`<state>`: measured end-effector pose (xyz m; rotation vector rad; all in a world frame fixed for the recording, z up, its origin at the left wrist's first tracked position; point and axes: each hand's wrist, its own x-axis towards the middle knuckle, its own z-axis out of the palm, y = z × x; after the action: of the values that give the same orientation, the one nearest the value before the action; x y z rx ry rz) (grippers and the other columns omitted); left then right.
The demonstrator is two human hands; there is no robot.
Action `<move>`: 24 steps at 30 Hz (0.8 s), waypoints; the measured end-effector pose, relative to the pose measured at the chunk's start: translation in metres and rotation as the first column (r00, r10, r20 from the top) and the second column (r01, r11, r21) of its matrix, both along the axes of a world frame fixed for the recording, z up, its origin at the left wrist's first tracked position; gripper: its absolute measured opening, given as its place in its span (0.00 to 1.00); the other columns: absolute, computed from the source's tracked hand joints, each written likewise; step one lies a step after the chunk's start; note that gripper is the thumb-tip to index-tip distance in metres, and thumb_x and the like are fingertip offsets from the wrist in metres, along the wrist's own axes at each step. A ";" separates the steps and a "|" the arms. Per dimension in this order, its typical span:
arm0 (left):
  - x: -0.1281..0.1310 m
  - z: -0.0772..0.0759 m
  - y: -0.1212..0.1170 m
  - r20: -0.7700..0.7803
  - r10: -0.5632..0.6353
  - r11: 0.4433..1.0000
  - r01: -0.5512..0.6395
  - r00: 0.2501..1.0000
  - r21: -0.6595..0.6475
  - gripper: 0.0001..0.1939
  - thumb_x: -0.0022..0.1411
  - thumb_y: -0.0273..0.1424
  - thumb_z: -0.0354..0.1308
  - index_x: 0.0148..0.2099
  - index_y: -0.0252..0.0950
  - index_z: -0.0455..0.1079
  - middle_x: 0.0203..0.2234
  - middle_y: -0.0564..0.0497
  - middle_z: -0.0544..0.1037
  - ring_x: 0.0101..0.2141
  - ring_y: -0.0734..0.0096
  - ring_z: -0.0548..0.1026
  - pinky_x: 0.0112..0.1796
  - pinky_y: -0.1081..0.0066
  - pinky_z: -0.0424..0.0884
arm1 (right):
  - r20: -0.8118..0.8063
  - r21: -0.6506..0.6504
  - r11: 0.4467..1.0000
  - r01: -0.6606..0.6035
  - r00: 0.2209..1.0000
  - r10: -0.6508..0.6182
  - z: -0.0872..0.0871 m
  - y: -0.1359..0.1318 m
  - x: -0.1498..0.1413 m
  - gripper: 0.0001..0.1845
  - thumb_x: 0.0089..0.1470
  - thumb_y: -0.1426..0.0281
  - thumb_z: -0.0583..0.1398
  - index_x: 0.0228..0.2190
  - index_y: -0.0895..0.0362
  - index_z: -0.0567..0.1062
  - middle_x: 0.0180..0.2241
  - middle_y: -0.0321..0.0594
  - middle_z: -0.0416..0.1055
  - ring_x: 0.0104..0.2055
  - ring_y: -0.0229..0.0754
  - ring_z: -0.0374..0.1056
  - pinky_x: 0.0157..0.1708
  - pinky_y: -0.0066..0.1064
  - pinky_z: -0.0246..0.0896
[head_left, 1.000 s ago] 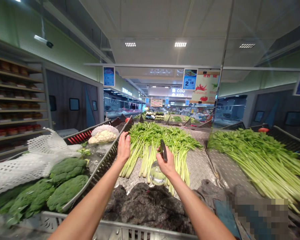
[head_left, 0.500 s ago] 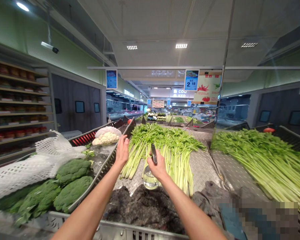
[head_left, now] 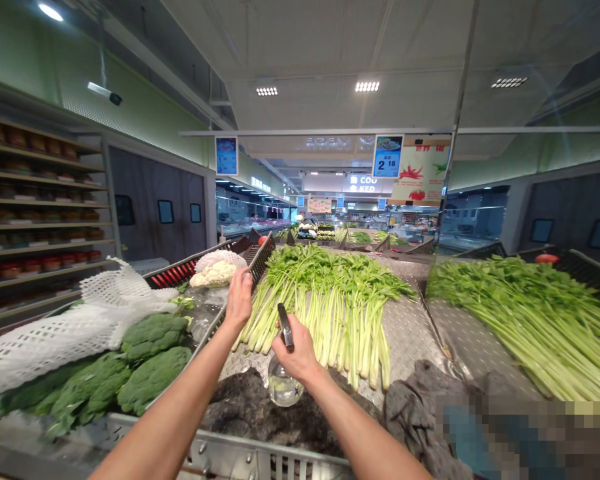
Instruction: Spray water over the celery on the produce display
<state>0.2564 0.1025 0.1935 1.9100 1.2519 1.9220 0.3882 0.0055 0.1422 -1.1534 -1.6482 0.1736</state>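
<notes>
My right hand [head_left: 296, 348] is closed around the neck of a clear spray bottle [head_left: 285, 387] with a black trigger head. The bottle is upright, with some liquid low in it, above a dark crumpled cloth [head_left: 250, 403]. Beyond the nozzle a wide bunch of celery [head_left: 330, 287] lies on a textured metal shelf [head_left: 405, 327], leaves at the back and stalks towards me. To the left, my left hand [head_left: 239, 297] is raised beside the black divider [head_left: 215, 327], fingers loosely bent and apparently holding nothing. Whether it touches the divider is unclear.
Left of the divider are broccoli heads [head_left: 155, 333], white foam netting [head_left: 50, 347] and cauliflower [head_left: 215, 273]. On the right a mirror [head_left: 480, 220] reflects the celery. A metal rail [head_left: 240, 453] edges the front. Price signs [head_left: 387, 157] hang overhead.
My right hand has brought the spray bottle left and nearer to me, so it now stands over the dark cloth. My left hand stays beside the divider, and the view has shifted slightly.
</notes>
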 end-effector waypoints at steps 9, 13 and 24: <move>-0.001 -0.002 -0.001 0.002 -0.013 1.000 0.013 1.000 -0.003 0.21 0.58 0.41 0.36 0.47 0.35 0.60 0.48 0.45 0.63 0.52 0.64 0.57 0.53 0.61 0.49 | 0.009 -0.026 0.999 0.030 1.000 -0.029 -0.014 -0.003 -0.004 0.09 0.37 0.74 0.51 0.28 0.56 0.64 0.21 0.32 0.62 0.22 0.34 0.58 0.23 0.24 0.50; 0.001 -0.008 -0.001 0.004 -0.021 0.999 0.021 1.000 -0.025 0.21 0.58 0.41 0.36 0.46 0.35 0.60 0.49 0.44 0.62 0.53 0.63 0.55 0.53 0.61 0.48 | -0.007 -0.004 1.000 0.018 1.000 -0.018 -0.013 -0.009 0.005 0.11 0.38 0.73 0.51 0.30 0.56 0.64 0.21 0.31 0.61 0.22 0.34 0.57 0.23 0.24 0.51; 0.032 -0.032 -0.013 0.018 -0.099 0.990 0.100 0.995 -0.095 0.21 0.58 0.41 0.38 0.47 0.35 0.60 0.51 0.44 0.60 0.54 0.63 0.54 0.54 0.59 0.47 | -0.071 -0.055 0.988 0.142 0.987 -0.146 -0.037 -0.017 0.038 0.08 0.39 0.73 0.50 0.28 0.57 0.64 0.22 0.33 0.63 0.23 0.35 0.59 0.24 0.25 0.52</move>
<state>0.2879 0.0899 0.1613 1.8717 1.1985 1.7901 0.4265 -0.0117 0.1055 -1.2839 -1.4964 0.1636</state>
